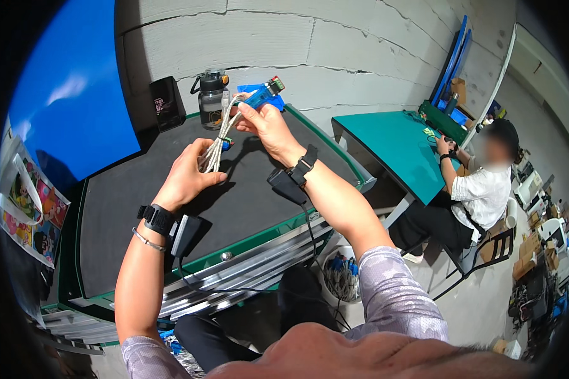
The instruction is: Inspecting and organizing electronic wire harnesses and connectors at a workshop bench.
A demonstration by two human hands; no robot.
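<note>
Over the dark-topped bench (259, 183), a bundled pale grey cable (217, 144) hangs between my hands, with a dark tie round its middle. My left hand (188, 174) is curled round the bundle's lower end, its thumb stretched out beside it. With thumb and fingers, my right hand (269, 129) grips the upper end by a translucent blue adapter (256, 96). At the adapter's tip is a green terminal block (276, 83). A pale plug (226, 98) sticks up from the bundle. Behind the cable, a small blue and green part (227, 144) is partly hidden.
A water bottle (211, 101) and a black box (166, 104) stand at the bench's back. A tub of blue-ended cables (341, 278) is below the front edge. To the right, another person (487, 177) sits at a green table (385, 148). Black cords trail from my wrist straps.
</note>
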